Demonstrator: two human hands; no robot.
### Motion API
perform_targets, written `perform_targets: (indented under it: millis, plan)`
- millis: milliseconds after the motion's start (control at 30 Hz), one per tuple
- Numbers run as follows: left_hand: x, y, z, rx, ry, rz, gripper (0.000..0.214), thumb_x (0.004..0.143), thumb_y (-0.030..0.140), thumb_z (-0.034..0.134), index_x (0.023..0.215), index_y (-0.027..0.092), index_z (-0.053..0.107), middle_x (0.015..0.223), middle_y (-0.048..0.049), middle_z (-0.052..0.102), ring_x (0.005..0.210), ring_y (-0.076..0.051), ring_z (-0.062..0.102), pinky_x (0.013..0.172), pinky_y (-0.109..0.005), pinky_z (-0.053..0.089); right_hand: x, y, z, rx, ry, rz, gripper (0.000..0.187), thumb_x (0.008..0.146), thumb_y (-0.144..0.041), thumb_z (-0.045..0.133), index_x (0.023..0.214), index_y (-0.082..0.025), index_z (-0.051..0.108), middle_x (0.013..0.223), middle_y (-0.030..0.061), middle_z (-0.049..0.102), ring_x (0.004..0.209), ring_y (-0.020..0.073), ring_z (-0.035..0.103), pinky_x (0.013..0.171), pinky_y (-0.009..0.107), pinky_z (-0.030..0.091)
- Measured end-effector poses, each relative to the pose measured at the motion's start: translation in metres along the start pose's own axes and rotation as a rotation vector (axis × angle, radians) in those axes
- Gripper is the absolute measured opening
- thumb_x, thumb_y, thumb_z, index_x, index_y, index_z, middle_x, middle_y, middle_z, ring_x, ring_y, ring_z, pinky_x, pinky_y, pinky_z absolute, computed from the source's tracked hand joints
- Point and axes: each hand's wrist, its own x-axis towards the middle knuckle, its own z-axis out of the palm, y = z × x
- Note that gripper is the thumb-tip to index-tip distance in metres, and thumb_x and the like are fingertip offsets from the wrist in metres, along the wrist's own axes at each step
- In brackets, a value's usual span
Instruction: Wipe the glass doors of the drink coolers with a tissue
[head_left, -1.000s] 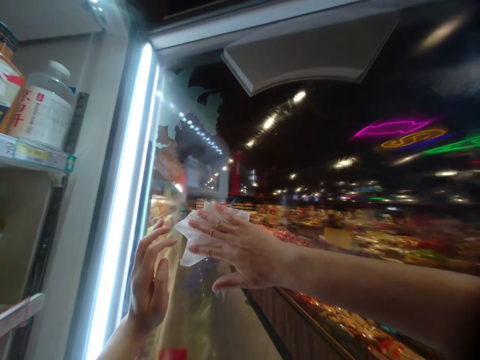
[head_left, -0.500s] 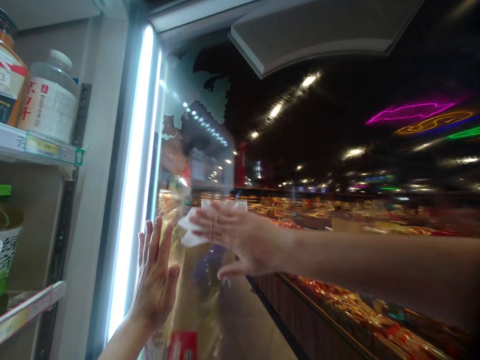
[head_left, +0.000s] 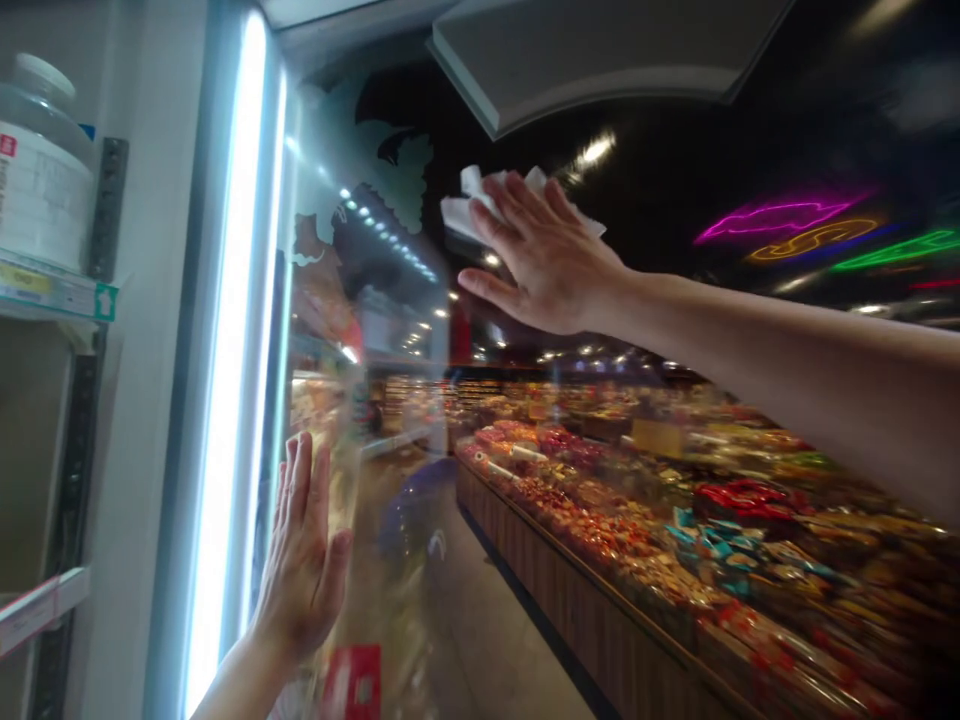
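Observation:
A crumpled white paper tissue [head_left: 460, 216] lies under my right hand [head_left: 551, 260], which presses it to the glass door [head_left: 427, 330] high up, fingers stretched out over it. White edges of the tissue stick out past the fingertips and beside the thumb. Lower and to the left, my left hand [head_left: 304, 560] rests upright with its palm toward the glass, fingers straight and thumb apart, holding nothing. It is close to the bright vertical light strip [head_left: 229, 350] at the door's side.
At the left, a fridge shelf [head_left: 56, 290] carries a white-capped bottle [head_left: 45, 170]. Through the glass, a long wood-sided bin [head_left: 540, 560] heaped with wrapped goods runs beside an aisle. A red sign [head_left: 352, 683] shows at the bottom. Neon lights [head_left: 780, 220] glow at right.
My right hand has moved up and to the right over the glass with the tissue. My left hand has kept its pose. The view has shifted slightly to the right.

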Motion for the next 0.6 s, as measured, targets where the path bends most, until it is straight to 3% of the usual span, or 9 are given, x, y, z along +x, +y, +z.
perform_targets:
  millis: [67,167,200,233,367,400,433,533,600]
  plan:
    - [0.005,0.004,0.002,0.015,-0.002,0.034,0.066,0.106,0.046,0.029,0.165,0.03,0.006,0.172,-0.0047,0.024,0.162,-0.026,0.01,0.133,-0.055,0.001,-0.012,-0.001,-0.003,0.003,-0.005,-0.005,0.091,0.102,-0.07,0.03,0.163,-0.004,0.015,0.173,0.0203,0.009,0.159,0.0402,0.004,0.128,0.06,0.005]
    - [0.013,0.012,0.008,0.041,-0.02,0.094,0.065,0.106,0.041,0.03,0.165,0.031,0.006,0.172,-0.004,0.025,0.162,-0.025,0.01,0.133,-0.054,0.003,-0.052,-0.019,0.004,0.066,-0.105,-0.36,0.096,0.094,-0.076,0.046,0.162,-0.012,0.027,0.173,0.0144,0.016,0.161,0.0321,0.01,0.132,0.054,0.006]
    - [0.016,0.016,0.01,0.05,-0.025,0.112,0.065,0.106,0.039,0.031,0.165,0.032,0.006,0.172,-0.0038,0.024,0.162,-0.025,0.011,0.133,-0.054,0.002,-0.064,-0.022,0.005,0.072,-0.129,-0.418,0.094,0.094,-0.076,0.047,0.162,-0.014,0.028,0.173,0.0125,0.017,0.161,0.0298,0.012,0.132,0.053,0.007]
    - [0.019,0.021,0.013,0.057,-0.031,0.128,0.065,0.106,0.038,0.032,0.165,0.032,0.006,0.172,-0.0037,0.024,0.161,-0.026,0.011,0.133,-0.055,0.002,-0.072,-0.02,0.004,0.067,-0.137,-0.409,0.092,0.095,-0.074,0.047,0.163,-0.015,0.027,0.173,0.0111,0.017,0.161,0.0282,0.011,0.133,0.052,0.007]
    - [0.031,0.045,0.023,0.061,-0.036,0.195,0.066,0.105,0.036,0.037,0.165,0.033,0.008,0.173,-0.0038,0.021,0.162,-0.027,0.008,0.131,-0.058,-0.004,-0.086,-0.002,-0.008,-0.001,-0.059,-0.027,0.086,0.103,-0.064,0.04,0.165,-0.011,0.013,0.174,0.0149,0.008,0.162,0.0309,0.002,0.131,0.057,0.005]
    - [0.033,0.052,0.025,0.06,-0.04,0.211,0.067,0.105,0.035,0.037,0.165,0.033,0.008,0.173,-0.0037,0.021,0.162,-0.027,0.007,0.131,-0.059,-0.005,-0.092,-0.003,-0.009,0.004,-0.056,0.0,0.089,0.102,-0.067,0.04,0.165,-0.01,0.013,0.174,0.0158,0.007,0.161,0.0324,0.001,0.13,0.058,0.004]
    - [0.035,0.058,0.027,0.06,-0.045,0.226,0.067,0.105,0.034,0.038,0.165,0.033,0.009,0.173,-0.0036,0.021,0.162,-0.027,0.006,0.131,-0.059,-0.005,-0.102,-0.006,-0.01,0.021,-0.069,-0.031,0.092,0.099,-0.07,0.041,0.165,-0.01,0.016,0.173,0.0158,0.008,0.161,0.0331,0.002,0.131,0.058,0.004]
    - [0.04,0.076,0.034,0.066,-0.054,0.271,0.067,0.104,0.032,0.038,0.165,0.033,0.009,0.173,-0.0026,0.021,0.162,-0.027,0.005,0.131,-0.059,-0.005,-0.14,-0.019,-0.007,0.094,-0.165,-0.313,0.095,0.093,-0.078,0.044,0.162,-0.015,0.031,0.172,0.0101,0.018,0.162,0.0285,0.011,0.133,0.052,0.005]
    - [0.043,0.086,0.038,0.068,-0.053,0.308,0.068,0.104,0.031,0.038,0.165,0.033,0.008,0.173,-0.0025,0.021,0.162,-0.027,0.005,0.131,-0.059,-0.004,-0.161,-0.011,-0.011,0.086,-0.187,-0.347,0.09,0.094,-0.076,0.045,0.161,-0.018,0.034,0.172,0.0073,0.021,0.161,0.0254,0.013,0.134,0.049,0.007]
